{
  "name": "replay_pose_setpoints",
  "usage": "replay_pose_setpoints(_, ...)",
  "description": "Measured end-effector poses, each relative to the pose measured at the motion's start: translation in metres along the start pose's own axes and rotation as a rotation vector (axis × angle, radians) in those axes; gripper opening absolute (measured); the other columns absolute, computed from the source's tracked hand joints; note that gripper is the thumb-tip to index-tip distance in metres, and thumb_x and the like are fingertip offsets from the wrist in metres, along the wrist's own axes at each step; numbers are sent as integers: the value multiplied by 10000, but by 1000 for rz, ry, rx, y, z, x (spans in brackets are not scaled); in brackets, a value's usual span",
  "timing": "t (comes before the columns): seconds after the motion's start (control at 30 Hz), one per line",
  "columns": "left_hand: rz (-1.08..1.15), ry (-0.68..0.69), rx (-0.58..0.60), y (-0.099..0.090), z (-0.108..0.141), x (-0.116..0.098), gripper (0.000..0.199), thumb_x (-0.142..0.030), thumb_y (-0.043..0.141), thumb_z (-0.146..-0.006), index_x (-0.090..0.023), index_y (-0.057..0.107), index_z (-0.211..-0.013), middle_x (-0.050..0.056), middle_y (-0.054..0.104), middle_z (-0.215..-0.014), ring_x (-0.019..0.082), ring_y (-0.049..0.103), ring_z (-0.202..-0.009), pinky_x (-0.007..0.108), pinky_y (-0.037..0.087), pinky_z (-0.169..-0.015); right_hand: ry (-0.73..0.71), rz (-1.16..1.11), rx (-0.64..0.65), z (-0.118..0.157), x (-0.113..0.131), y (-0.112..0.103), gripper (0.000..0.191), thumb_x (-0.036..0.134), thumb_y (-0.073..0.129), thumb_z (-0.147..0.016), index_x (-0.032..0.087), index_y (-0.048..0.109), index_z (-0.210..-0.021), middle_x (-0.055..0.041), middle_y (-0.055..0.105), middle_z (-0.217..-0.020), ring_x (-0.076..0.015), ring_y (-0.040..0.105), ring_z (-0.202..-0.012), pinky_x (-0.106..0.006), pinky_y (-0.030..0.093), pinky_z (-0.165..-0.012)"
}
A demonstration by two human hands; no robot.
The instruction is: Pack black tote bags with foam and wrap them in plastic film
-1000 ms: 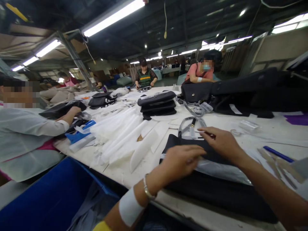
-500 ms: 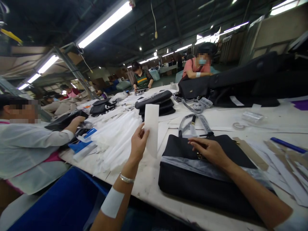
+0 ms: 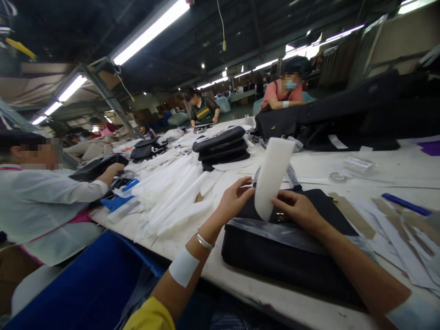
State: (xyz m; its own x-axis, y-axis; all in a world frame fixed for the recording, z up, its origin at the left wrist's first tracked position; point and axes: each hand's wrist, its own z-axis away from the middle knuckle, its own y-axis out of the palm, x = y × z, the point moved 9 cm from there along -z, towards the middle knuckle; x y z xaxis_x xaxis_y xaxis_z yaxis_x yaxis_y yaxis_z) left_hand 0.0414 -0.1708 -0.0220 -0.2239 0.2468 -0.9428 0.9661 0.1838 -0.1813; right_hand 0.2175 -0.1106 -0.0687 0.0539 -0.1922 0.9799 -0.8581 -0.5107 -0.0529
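Observation:
Above the black bag (image 3: pixel 275 261), my right hand (image 3: pixel 300 211) pinches a white strip (image 3: pixel 273 176) by its lower right edge. The strip stands nearly upright, tilted to the right, with a rounded lower end. My left hand (image 3: pixel 235 197) is just left of the strip, thumb and fingers apart with nothing between them. The bag lies flat on the table, with clear film across its front and a gold clasp (image 3: pixel 280 216) below the strip. Its wrapped handle is partly hidden behind the strip.
Loose white sheets (image 3: pixel 172 192) spread to the left, with stacked black bags (image 3: pixel 223 146) behind. Paper strips and a blue tool (image 3: pixel 407 204) lie right. A blue bin (image 3: pixel 89 279) stands lower left. One person sits left; others stand across the table.
The white strip has moved right, over the bag, passing from my left hand to my right hand. My left hand has followed rightward and opened; my right hand has closed on the strip.

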Motion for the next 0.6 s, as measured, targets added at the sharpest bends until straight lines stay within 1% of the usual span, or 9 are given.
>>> replay_pose_setpoints(0.07, -238, -21, -193, -40, 22, 13, 413, -390, 673, -849, -199, 652, -1214, 118, 686, -1166, 253, 657, -1058, 368, 539, -893, 5, -37, -169, 0, -2, -17, 431, 528, 775, -691, 194, 739, -961, -41, 716, -790, -206, 647, -750, -312, 551, -671)
replay_pose_setpoints(0.1, -319, -69, -264, -57, 37, 22, 379, -395, 647, -864, -193, 671, -1185, 118, 702, -1133, 254, 668, -1038, 377, 547, -886, 6, -55, -243, 0, -3, -25, 431, 524, 783, -680, 190, 734, -948, -25, 688, -725, -176, 610, -665, -280, 517, -590)
replay_pose_setpoints(0.13, -360, -135, -289, -68, 52, 33, 357, -401, 616, -882, -185, 688, -1157, 114, 719, -1098, 254, 680, -1015, 389, 555, -885, 9, -65, -292, 0, -4, -30, 429, 520, 788, -673, 185, 730, -935, -10, 657, -674, -150, 567, -601, -260, 476, -534)
replay_pose_setpoints(0.17, -384, -195, -275, -72, 67, 43, 350, -404, 597, -892, -181, 698, -1142, 107, 734, -1064, 255, 689, -997, 403, 556, -895, 12, -69, -315, 0, -4, -33, 425, 516, 791, -672, 181, 726, -926, 1, 634, -642, -133, 533, -566, -248, 445, -505)
replay_pose_setpoints(0.23, -419, -241, -216, -66, 92, 54, 348, -395, 595, -892, -194, 701, -1155, 88, 732, -1109, 247, 678, -1041, 407, 531, -963, 17, -60, -318, 0, -3, -33, 418, 508, 794, -674, 179, 721, -919, 8, 619, -625, -122, 514, -550, -242, 425, -497)
replay_pose_setpoints(0.33, -445, -220, -228, -50, 112, 54, 399, -363, 641, -856, -206, 668, -1222, 76, 696, -1200, 229, 660, -1071, 359, 541, -952, 9, -16, -296, 0, 0, -29, 406, 509, 791, -679, 182, 713, -906, 2, 635, -643, -132, 539, -566, -251, 447, -519)
replay_pose_setpoints(0.47, -495, -173, -273, -41, 114, 50, 428, -354, 668, -841, -235, 648, -1252, 69, 696, -1188, 239, 655, -1057, 381, 545, -929, 2, 38, -301, 1, 0, -26, 381, 523, 776, -693, 191, 691, -861, -30, 690, -703, -176, 606, -612, -305, 526, -597)
replay_pose_setpoints(0.53, -504, -138, -275, -42, 111, 44, 414, -362, 658, -856, -253, 648, -1255, 78, 678, -1230, 264, 621, -1135, 428, 494, -1003, 11, 46, -275, 2, -2, -23, 382, 534, 772, -697, 201, 688, -863, -56, 720, -757, -216, 649, -681, -341, 556, -648)
replay_pose_setpoints(0.6, -492, -75, -318, -47, 107, 30, 405, -362, 661, -859, -261, 654, -1251, 91, 608, -1348, 292, 529, -1273, 469, 390, -1104, 18, 56, -191, 1, -1, -14, 387, 554, 762, -707, 205, 689, -859, -71, 731, -784, -242, 670, -725, -365, 567, -678)
